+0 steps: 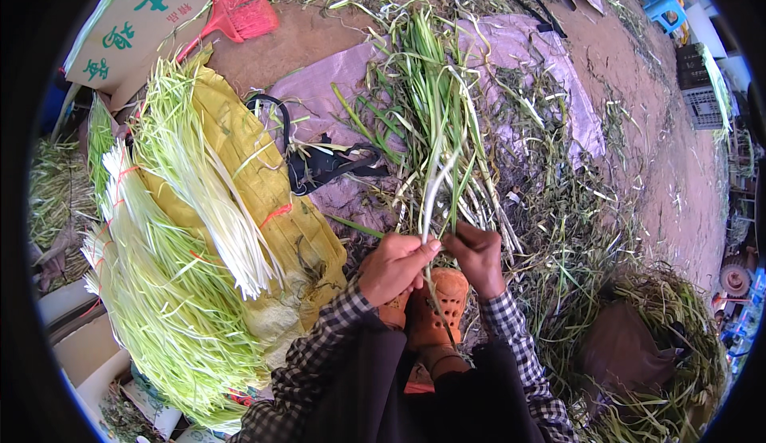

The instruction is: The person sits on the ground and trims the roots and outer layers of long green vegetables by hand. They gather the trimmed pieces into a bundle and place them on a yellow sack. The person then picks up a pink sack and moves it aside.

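My left hand (395, 269) grips a long leafy allium stalk, its white stem (429, 203) rising away from me between thumb and fingers. A thin brownish strip (440, 305) trails from below that hand over an orange clog (447, 290). Close beside it, the curled fingers of my right hand (479, 257) pinch a narrow green leaf (455, 200). Just beyond both hands lies a loose heap of untrimmed green stalks (428, 66). To the left, pale trimmed stalks (221, 221) rest on a yellow woven sack (233, 132), next to bundles (173, 287) tied with red string.
A pinkish woven sheet (335, 78) lies under the heap, with a black strap-like item (329, 161) on it. Withered leaf scraps (574, 221) litter the right side. A red broom (242, 9), a cardboard box (134, 30), a blue stool (658, 3) and dark crates (701, 105) stand farther out.
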### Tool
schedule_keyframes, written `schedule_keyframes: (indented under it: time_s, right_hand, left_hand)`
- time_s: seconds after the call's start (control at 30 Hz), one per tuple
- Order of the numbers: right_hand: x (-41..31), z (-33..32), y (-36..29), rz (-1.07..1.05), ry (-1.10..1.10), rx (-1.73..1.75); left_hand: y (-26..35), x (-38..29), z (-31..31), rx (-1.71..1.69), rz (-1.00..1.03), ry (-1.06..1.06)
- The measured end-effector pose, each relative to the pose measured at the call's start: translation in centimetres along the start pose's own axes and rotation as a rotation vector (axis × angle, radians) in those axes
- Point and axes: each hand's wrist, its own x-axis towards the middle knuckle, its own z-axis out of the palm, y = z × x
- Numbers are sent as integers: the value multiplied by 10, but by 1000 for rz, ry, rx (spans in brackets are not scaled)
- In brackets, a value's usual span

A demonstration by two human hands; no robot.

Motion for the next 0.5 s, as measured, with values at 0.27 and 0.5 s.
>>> schedule_keyframes:
  time_s: [0.27,0.5]
  right_hand:
    - [-81,-49,44,94,59,-252]
    - [-133,-117,100,208,101,-426]
  left_hand:
    - [109,-27,-52,-201,605,138]
    - [162,-55,-106,-33,964,-62]
